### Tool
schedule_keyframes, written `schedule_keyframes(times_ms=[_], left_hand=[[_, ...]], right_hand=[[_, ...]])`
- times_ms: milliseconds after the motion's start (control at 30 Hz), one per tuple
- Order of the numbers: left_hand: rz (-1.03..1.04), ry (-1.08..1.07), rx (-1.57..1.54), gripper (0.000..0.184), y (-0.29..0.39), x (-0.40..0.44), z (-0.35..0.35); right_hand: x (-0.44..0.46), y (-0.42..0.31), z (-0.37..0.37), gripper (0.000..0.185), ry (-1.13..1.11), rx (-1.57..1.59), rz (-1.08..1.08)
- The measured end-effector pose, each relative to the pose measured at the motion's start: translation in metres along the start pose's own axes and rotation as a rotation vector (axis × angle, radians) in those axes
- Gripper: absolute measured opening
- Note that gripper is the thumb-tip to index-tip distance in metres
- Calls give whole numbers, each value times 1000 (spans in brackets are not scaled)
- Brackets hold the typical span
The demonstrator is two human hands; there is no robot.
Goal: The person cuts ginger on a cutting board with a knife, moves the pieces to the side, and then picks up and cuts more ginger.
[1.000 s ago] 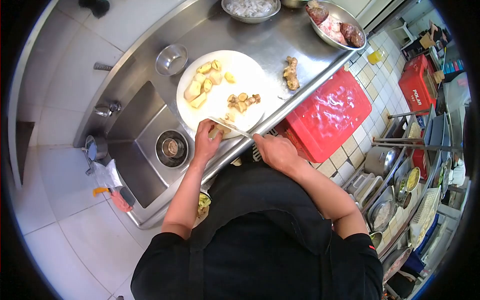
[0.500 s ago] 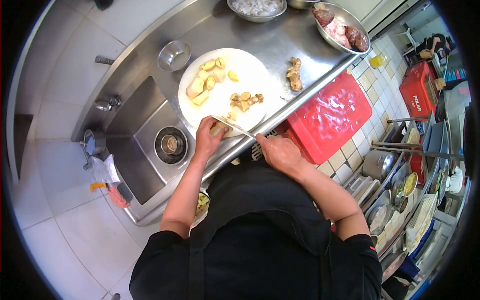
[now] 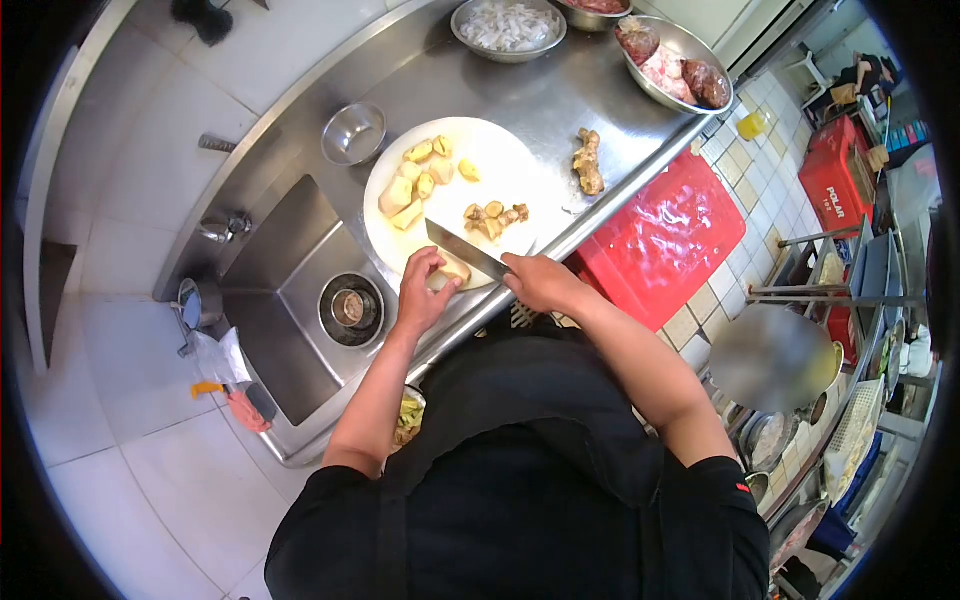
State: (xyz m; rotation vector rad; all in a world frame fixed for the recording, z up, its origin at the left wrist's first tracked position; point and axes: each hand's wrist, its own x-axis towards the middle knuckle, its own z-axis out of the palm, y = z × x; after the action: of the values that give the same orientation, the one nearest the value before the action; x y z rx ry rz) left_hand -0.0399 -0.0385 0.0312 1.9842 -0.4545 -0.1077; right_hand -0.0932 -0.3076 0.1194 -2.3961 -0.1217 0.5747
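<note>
turned broadside since earlier: long grey steel knife (image 3: 466, 251), gripped in closed right hand (image 3: 540, 283); half-curled left hand (image 3: 422, 289) pinching pale peeled chunk (image 3: 456, 268), apparently steadying it.

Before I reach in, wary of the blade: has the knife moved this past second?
Yes: against the white board, the knife has shifted inward, toward the pale chunks.

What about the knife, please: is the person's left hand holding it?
No, the right hand grips the knife, which reaches over the white board.
</note>
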Motion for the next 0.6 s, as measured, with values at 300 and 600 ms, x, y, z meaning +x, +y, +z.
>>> schedule_keyframes(times_ms=[300, 600], left_hand=[[203, -201, 293, 45, 2, 15, -32], [43, 113, 215, 45, 10, 119, -71]], right_hand=[[-41, 3, -7, 33, 228, 188, 126], [-67, -6, -12, 19, 282, 121, 117]])
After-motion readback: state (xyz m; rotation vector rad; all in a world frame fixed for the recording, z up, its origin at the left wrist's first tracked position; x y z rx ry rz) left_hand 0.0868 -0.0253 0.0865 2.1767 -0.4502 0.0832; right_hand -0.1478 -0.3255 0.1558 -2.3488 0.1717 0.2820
